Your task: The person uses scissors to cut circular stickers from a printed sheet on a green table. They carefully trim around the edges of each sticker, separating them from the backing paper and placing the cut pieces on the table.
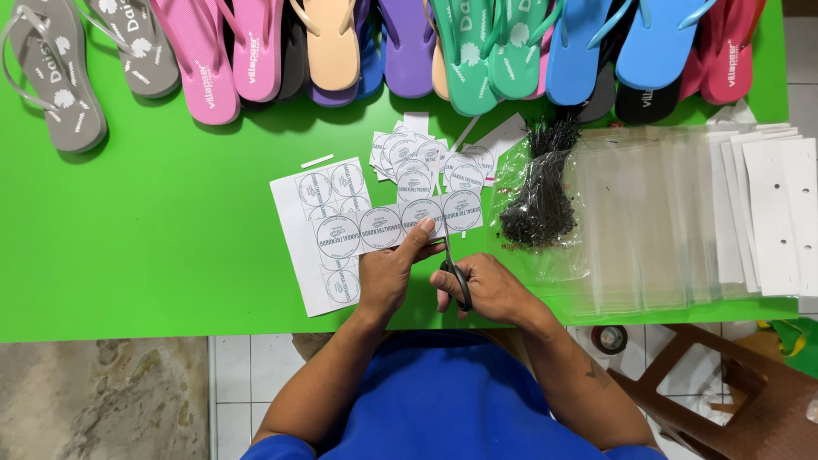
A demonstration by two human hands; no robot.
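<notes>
Left hand (388, 273) was closed on a strip of round labels (400, 226), thumb on top near the strip's middle, fingers beneath and out of sight. The strip ran left to right across the view, long axis nearly level, four printed circles side by side, its right end pointing toward the bundle of black ties (538, 192).

Right hand (486, 285) was clamped around the black handles of a pair of scissors (452, 255). Blades pointed up and away from the person, slightly tilted left, crossing the strip between the third and fourth circles. Blades were thin and hard to make out against the white paper; could not tell how far apart they stood.

Under the strip lay a larger label sheet (311, 230), partly covered by strip and left hand. Beyond it, a loose heap of cut labels (426, 158), overlapping, count unclear. Clear plastic bags (648, 217) and white card headers (780, 213) lay to the right, headers cut off at the frame edge. A row of flip-flops (400, 47) in many colours lined the far edge of the green table (145, 247), tops cropped. A brown chair (733, 392) was partly in view at lower right.
</notes>
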